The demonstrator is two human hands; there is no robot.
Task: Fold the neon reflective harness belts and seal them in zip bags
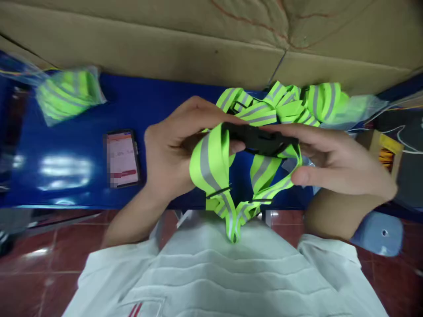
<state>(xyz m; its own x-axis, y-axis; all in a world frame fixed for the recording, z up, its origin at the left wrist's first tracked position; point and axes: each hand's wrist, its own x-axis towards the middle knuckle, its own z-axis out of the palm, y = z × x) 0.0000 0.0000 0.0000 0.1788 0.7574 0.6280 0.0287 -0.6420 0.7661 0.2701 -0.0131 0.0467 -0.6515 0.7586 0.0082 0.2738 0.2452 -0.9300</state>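
Observation:
Between my two hands hangs a neon yellow-green reflective belt (206, 163) with a grey stripe, its loop dropping toward my shirt. A black plastic buckle (259, 140) joins it at the top; it appears fastened. My left hand (185, 145) grips the buckle's left end, thumb and fingers closed around it. On the other end, my right hand (340, 158) has its fingers along the buckle's top and its thumb against the strap. Thin black bands cross the strap lower down. Part of the left fingers is hidden behind the strap.
Behind my hands lies a pile of similar reflective belts (284, 103) on the blue table (66, 154). A bagged belt (71, 94) and a phone (122, 158) are at the left. Cardboard (165, 48) walls the back. A small box (386, 152) stands right; a blue stool (380, 233) is below.

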